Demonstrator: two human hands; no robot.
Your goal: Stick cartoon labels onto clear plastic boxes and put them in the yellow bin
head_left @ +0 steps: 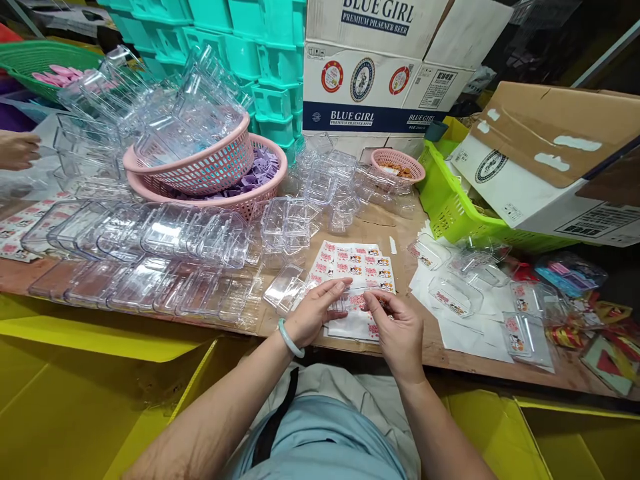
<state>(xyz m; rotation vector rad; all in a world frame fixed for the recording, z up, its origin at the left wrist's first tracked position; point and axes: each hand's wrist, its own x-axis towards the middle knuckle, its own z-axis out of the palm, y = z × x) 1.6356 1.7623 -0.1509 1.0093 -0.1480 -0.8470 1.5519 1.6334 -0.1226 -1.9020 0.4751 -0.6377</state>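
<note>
My left hand (319, 310), with a pale green bangle on its wrist, grips a clear plastic lid (345, 303) by its left end. My right hand (397, 327) is closed in a pinch at the lid's right end; whether a sticker is also between its fingertips I cannot tell. Directly beneath lie sheets of stickers (333, 260) with red lettering and cartoon cats, partly hidden by both hands. Just left of them a clear plastic piece (284, 288) rests on the table.
Rows of clear plastic cases (165, 233) line the left. Behind stand pink baskets (200, 163), turquoise crates (277, 60) and a beer carton (365, 80). At right are stickered clear pieces (456, 293) and a lime-green basket (450, 203). Another person's hand (17, 150) shows far left.
</note>
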